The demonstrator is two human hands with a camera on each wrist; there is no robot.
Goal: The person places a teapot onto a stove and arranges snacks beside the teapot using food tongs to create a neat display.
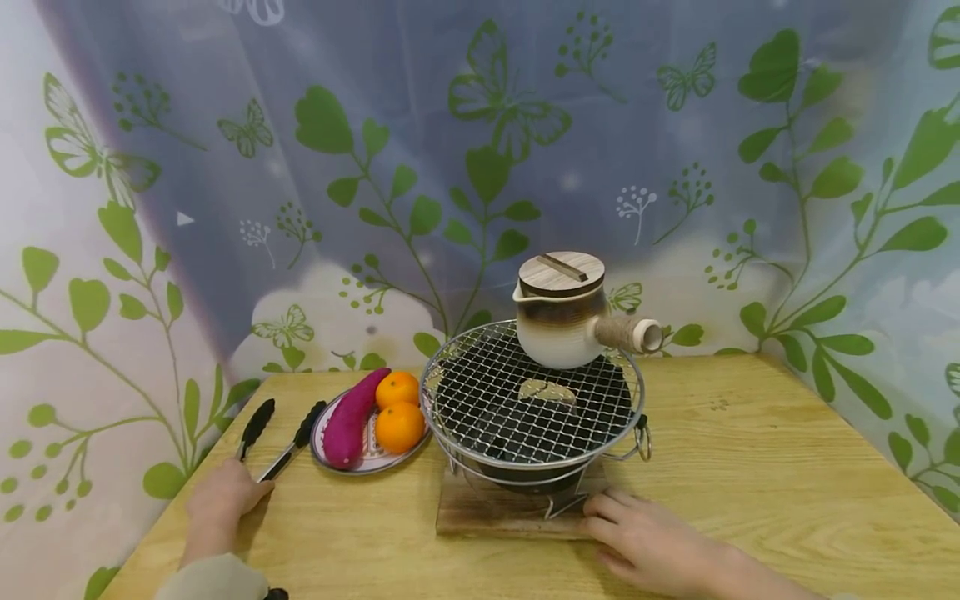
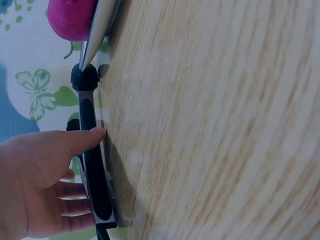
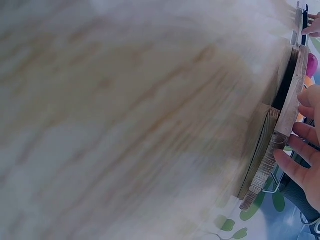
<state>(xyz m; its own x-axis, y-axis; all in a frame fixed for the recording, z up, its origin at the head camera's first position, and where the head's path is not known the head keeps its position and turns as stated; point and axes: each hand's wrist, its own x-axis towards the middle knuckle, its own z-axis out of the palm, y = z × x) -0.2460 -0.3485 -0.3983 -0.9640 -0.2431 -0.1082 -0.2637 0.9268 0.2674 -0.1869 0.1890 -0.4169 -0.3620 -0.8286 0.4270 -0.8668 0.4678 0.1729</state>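
The head camera looks forward and down from above at the table (image 1: 750, 442) and backdrop (image 1: 420, 50). Both wrist cameras sit low and close, their views turned sideways: the left faces the tongs (image 2: 95, 175), the right looks along the table toward the board (image 3: 288, 114). All three catch the vegetable (image 1: 351, 423).

The left sleeve (image 1: 212, 581) is pale beige with a hint of grey-green, its plain cloth softly wrinkled and ending in a rounded edge short of the bare left grip (image 1: 225, 492). Beside it, a rounded black piece (image 1: 278, 594) shows at the bottom of the head view, too cropped to identify. The right grip (image 1: 637, 533) is bare too, as is most of the visible right forearm (image 1: 738, 575).
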